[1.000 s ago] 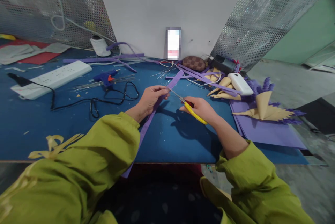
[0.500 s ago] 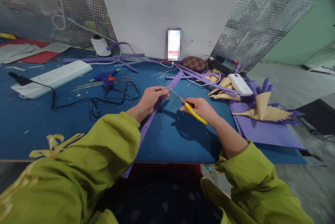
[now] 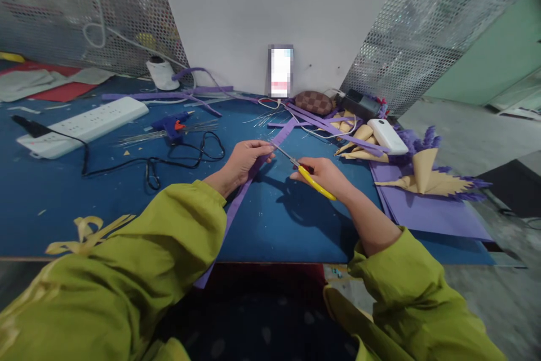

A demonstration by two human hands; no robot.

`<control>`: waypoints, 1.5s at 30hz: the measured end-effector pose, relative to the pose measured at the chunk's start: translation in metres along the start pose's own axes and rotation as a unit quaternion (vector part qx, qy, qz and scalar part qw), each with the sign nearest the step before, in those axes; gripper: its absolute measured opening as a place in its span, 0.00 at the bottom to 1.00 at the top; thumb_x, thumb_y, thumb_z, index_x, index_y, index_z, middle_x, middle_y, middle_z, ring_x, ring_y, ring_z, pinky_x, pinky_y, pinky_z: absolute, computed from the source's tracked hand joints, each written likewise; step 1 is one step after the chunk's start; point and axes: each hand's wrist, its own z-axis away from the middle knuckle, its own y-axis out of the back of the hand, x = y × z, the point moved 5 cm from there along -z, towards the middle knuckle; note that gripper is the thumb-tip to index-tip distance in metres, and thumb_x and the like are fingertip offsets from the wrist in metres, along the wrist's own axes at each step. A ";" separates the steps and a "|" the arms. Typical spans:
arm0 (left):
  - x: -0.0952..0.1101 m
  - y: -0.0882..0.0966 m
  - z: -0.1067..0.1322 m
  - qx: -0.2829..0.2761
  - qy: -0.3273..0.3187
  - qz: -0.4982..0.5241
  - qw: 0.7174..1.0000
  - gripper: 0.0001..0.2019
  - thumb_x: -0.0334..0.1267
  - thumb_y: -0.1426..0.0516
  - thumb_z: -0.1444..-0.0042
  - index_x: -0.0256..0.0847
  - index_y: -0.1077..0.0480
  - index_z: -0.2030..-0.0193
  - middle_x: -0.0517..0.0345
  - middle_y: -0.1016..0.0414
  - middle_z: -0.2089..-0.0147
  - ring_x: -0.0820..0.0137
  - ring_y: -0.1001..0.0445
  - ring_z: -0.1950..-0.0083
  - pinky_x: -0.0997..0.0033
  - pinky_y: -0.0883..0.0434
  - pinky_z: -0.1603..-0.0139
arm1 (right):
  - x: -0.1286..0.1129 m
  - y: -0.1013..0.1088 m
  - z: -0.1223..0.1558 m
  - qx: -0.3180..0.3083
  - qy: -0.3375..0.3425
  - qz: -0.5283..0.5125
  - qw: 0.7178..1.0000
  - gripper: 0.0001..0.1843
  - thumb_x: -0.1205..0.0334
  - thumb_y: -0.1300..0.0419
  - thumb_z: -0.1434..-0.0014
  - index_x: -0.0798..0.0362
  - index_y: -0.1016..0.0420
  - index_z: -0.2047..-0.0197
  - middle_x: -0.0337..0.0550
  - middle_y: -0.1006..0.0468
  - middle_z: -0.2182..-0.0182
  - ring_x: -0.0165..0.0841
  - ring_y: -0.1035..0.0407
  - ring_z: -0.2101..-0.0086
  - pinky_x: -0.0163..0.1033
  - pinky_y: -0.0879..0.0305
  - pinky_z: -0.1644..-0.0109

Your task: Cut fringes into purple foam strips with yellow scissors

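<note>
Left hand (image 3: 248, 161) pinches the purple strip (image 3: 284, 134) slanting over the blue surface (image 3: 270, 231), probably to keep it steady, while the right hand (image 3: 326, 174) grips the yellow-handled scissors (image 3: 315, 183), angled so the blades reach the strip's edge right beside that pinch.

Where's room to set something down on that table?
Mostly bare: front left, between the white plastic power strip and near edge; front middle, between the long purple strip and purple sheets, partly beneath the right hand. Crowded: back right, around the brown checkered pouch.
</note>
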 end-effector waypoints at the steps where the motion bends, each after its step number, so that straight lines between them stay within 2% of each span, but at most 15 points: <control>1: 0.000 0.000 0.000 0.001 0.004 0.000 1.000 0.10 0.34 0.31 0.65 0.34 0.24 0.74 0.58 0.24 0.78 0.75 0.29 0.74 0.74 0.31 0.68 | 0.000 0.000 0.000 -0.001 0.000 -0.005 1.000 0.22 0.42 0.42 0.43 0.53 0.34 0.74 0.33 0.39 0.80 0.27 0.47 0.76 0.33 0.55 0.72; 4: 0.001 0.000 0.001 0.000 0.021 -0.001 1.000 0.09 0.33 0.32 0.63 0.34 0.24 0.74 0.57 0.24 0.78 0.75 0.29 0.75 0.75 0.32 0.70 | 0.003 -0.002 -0.001 -0.007 0.000 -0.021 1.000 0.23 0.40 0.41 0.44 0.53 0.32 0.73 0.33 0.40 0.80 0.27 0.47 0.76 0.33 0.54 0.72; 11: 0.000 0.003 -0.001 -0.029 0.099 0.007 0.995 0.01 0.28 0.37 0.55 0.33 0.25 0.74 0.56 0.27 0.80 0.77 0.31 0.79 0.80 0.35 0.77 | 0.013 -0.007 -0.003 -0.039 0.008 -0.098 0.994 0.23 0.42 0.40 0.45 0.55 0.24 0.64 0.33 0.38 0.79 0.27 0.46 0.76 0.33 0.52 0.73; 16: -0.004 0.001 0.000 -0.049 0.138 0.030 0.989 0.05 0.28 0.40 0.50 0.34 0.26 0.75 0.58 0.30 0.80 0.78 0.32 0.79 0.80 0.32 0.76 | 0.013 -0.006 -0.004 -0.033 0.019 -0.093 0.995 0.22 0.42 0.40 0.45 0.55 0.24 0.63 0.33 0.37 0.78 0.27 0.46 0.76 0.33 0.52 0.73; 24: 0.003 -0.001 0.003 -0.021 0.086 0.006 0.996 0.01 0.28 0.37 0.51 0.34 0.25 0.70 0.55 0.23 0.76 0.76 0.28 0.76 0.80 0.32 0.74 | 0.006 0.001 -0.003 0.006 0.013 -0.012 1.000 0.21 0.42 0.40 0.44 0.53 0.30 0.72 0.33 0.38 0.79 0.27 0.46 0.75 0.33 0.54 0.71; 28: 0.003 -0.001 0.002 -0.019 0.067 0.005 0.998 0.03 0.28 0.36 0.54 0.34 0.25 0.69 0.55 0.22 0.75 0.76 0.27 0.75 0.79 0.31 0.71 | 0.006 0.001 -0.003 0.012 0.015 0.003 1.000 0.20 0.42 0.41 0.43 0.53 0.30 0.71 0.33 0.37 0.79 0.27 0.45 0.75 0.33 0.54 0.71; 36: 0.005 0.003 -0.002 -0.007 -0.002 -0.008 1.000 0.08 0.32 0.32 0.62 0.35 0.24 0.73 0.58 0.24 0.76 0.75 0.29 0.74 0.75 0.30 0.67 | 0.007 -0.002 -0.002 -0.004 -0.004 0.005 1.000 0.20 0.41 0.42 0.44 0.51 0.29 0.67 0.34 0.36 0.78 0.28 0.44 0.75 0.33 0.53 0.71; 40: 0.004 0.003 -0.002 -0.003 -0.011 -0.006 1.000 0.08 0.33 0.32 0.63 0.35 0.24 0.73 0.59 0.24 0.76 0.75 0.28 0.73 0.74 0.30 0.65 | 0.004 -0.001 -0.001 -0.003 -0.009 0.029 1.000 0.20 0.42 0.41 0.44 0.51 0.33 0.71 0.34 0.36 0.78 0.29 0.44 0.75 0.33 0.54 0.71; 45: 0.005 0.002 -0.002 -0.001 -0.014 -0.010 1.000 0.08 0.32 0.32 0.61 0.35 0.24 0.73 0.58 0.24 0.75 0.75 0.28 0.72 0.73 0.29 0.64 | 0.003 0.000 -0.001 -0.002 -0.006 0.028 1.000 0.19 0.43 0.42 0.42 0.51 0.33 0.70 0.35 0.36 0.78 0.29 0.44 0.75 0.33 0.54 0.71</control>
